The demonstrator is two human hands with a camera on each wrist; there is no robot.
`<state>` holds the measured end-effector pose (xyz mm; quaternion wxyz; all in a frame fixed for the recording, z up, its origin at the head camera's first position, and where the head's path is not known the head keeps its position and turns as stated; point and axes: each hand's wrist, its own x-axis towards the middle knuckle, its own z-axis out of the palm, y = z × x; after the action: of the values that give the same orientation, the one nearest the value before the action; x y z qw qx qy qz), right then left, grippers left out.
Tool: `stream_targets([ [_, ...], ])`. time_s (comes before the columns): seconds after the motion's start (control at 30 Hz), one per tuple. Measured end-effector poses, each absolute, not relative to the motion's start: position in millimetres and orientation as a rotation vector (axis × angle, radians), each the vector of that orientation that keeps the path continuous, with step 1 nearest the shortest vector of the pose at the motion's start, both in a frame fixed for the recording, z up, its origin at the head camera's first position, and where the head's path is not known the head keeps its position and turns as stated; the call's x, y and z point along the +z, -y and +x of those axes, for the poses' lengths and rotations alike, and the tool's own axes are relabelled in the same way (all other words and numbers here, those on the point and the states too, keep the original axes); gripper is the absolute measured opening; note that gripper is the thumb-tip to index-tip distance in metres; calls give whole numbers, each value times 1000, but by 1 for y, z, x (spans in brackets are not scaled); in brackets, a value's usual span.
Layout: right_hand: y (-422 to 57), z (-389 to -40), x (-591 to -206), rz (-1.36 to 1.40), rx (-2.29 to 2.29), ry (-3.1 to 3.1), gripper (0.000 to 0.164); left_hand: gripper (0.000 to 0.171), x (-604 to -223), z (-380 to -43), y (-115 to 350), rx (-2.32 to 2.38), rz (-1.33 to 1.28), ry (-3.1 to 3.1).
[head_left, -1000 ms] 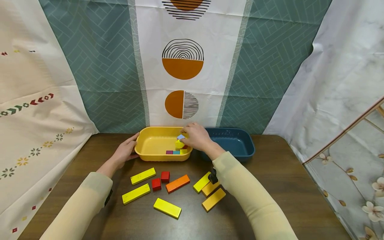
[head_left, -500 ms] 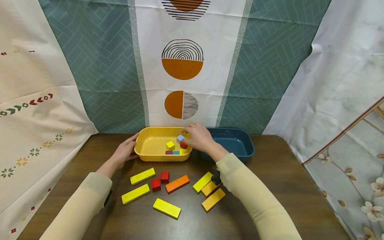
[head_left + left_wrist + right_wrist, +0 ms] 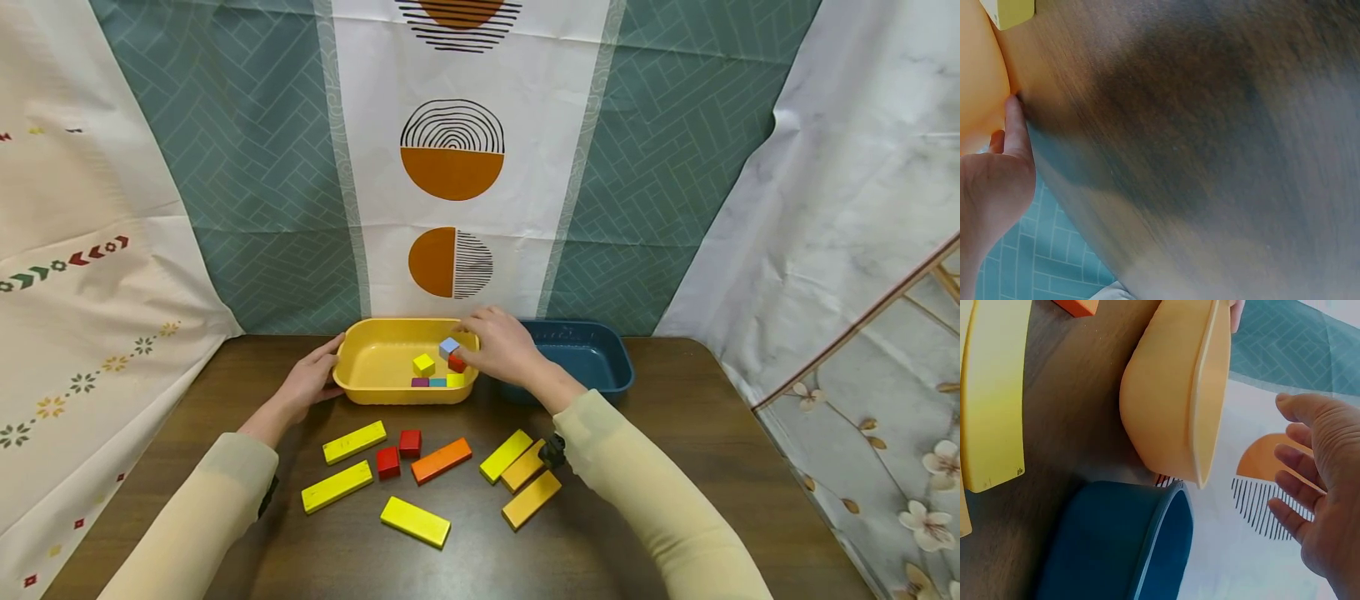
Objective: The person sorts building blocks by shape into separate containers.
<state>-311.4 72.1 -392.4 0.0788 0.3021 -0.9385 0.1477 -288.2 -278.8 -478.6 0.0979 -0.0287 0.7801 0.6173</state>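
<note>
My left hand [image 3: 309, 381] lies against the left end of a yellow tray [image 3: 360, 396], its straight fingers touching the outer wall, as the left wrist view also shows. Over the tray's right end hovers my right hand [image 3: 498, 343]. The right wrist view shows that hand [image 3: 1329, 475] with loosely bent, spread fingers and nothing in its grasp. Under its fingertips in the head view are a light blue cube [image 3: 448, 347] and a red cube [image 3: 456, 363]. A yellow cube [image 3: 423, 365] sits left of them, and purple, teal and yellow blocks line the tray's front wall.
A dark blue tray [image 3: 581, 396] stands right of the yellow one, by the patterned backdrop. In front lie several yellow bars [image 3: 415, 522], an orange bar [image 3: 441, 461], two light orange bars [image 3: 531, 500] and two red cubes [image 3: 410, 443] on the wooden table.
The yellow cube has left my right hand's fingers and now sits further left in the tray, uncovering the red cube. My right wrist has shifted slightly right. The left hand stays at the tray.
</note>
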Motion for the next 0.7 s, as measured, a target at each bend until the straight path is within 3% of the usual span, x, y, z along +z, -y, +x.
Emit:
stream_targets([
  [0.7,-60,-279,-387,1165,396,2663,40,58,-480,-289,279,1833,-77,-2301],
])
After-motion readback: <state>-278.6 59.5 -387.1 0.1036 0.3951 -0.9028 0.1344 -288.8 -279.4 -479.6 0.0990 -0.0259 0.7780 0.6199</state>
